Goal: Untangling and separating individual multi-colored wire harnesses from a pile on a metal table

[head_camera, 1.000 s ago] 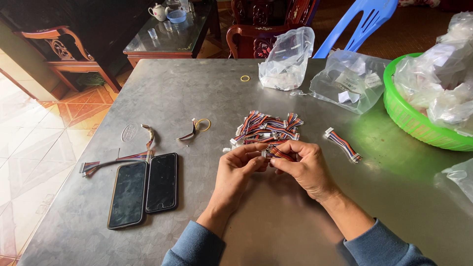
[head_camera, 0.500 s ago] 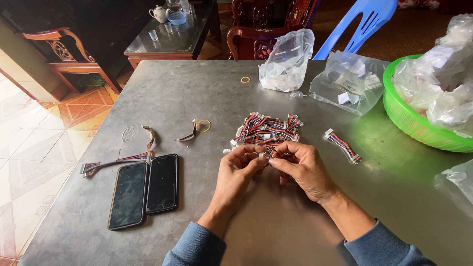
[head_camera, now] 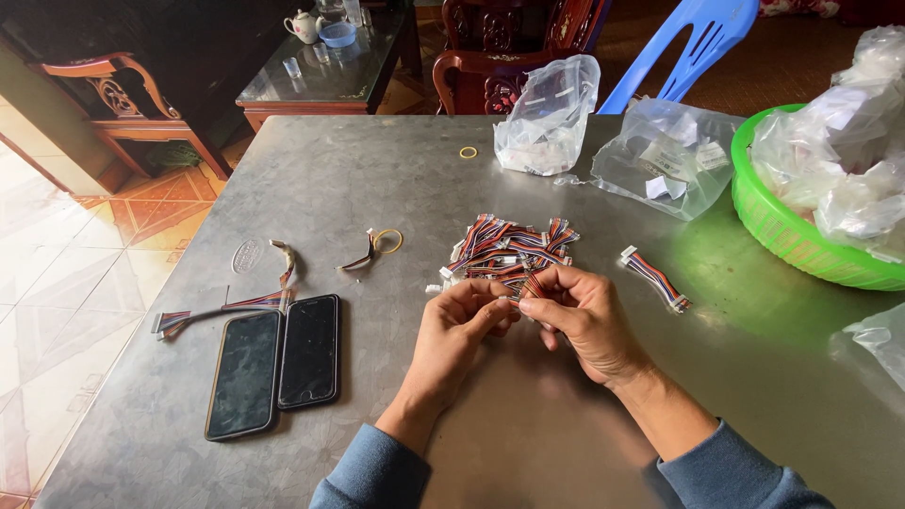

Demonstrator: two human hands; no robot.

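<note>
Pinching one small wire harness (head_camera: 530,286) between both hands, our left hand (head_camera: 452,332) and right hand (head_camera: 583,316) stay closed on it, barely shifted, just beside the harness pile (head_camera: 509,249) on the worktop (head_camera: 396,179).

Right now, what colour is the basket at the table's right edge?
Bright green basket, clearest in the head view.

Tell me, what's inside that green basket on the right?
The green basket holds crumpled clear plastic bags piled above its rim. Their contents look whitish but are too blurred to identify, and whatever lies beneath them is covered.
</note>
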